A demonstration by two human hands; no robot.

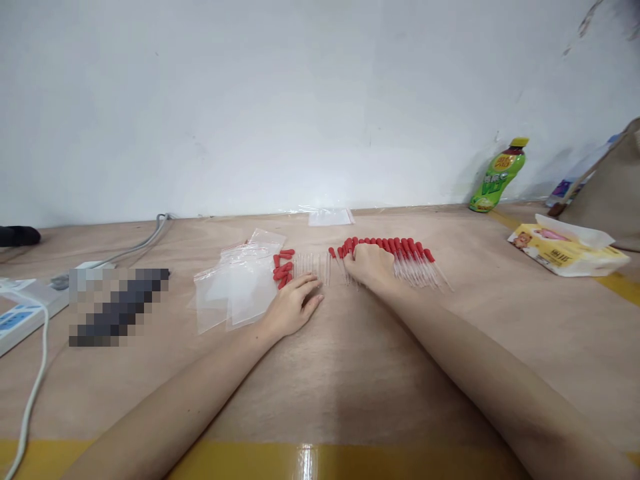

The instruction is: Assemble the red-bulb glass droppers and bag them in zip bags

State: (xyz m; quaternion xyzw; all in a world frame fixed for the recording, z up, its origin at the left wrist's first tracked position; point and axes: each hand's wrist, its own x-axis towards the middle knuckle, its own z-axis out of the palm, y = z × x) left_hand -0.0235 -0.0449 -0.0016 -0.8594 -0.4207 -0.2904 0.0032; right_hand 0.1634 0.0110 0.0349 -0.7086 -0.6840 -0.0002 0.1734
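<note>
2 bare forearms enter from the lower corners and converge toward mid-view. Left hand (pixel 293 308): palm down, low over the desk (pixel 320 387), fingers loosely bent and slightly spread, thumb apart from fingers. Right hand (pixel 369 263): farther forward, back of hand up, fingers curled under, fingertips partly hidden; grip closure not determinable. Wrists approx. straight. The 2 hands are apart, not touching.

A pale grey-white painted wall (pixel 280 107) rises behind the light-brown wood-toned bench (pixel 525 333), its paint marred by dark scuffs at upper right. Yellow strips cross the bench's near edge and right side. Soft light brightens the wall's middle; glare glints off the near strip.
</note>
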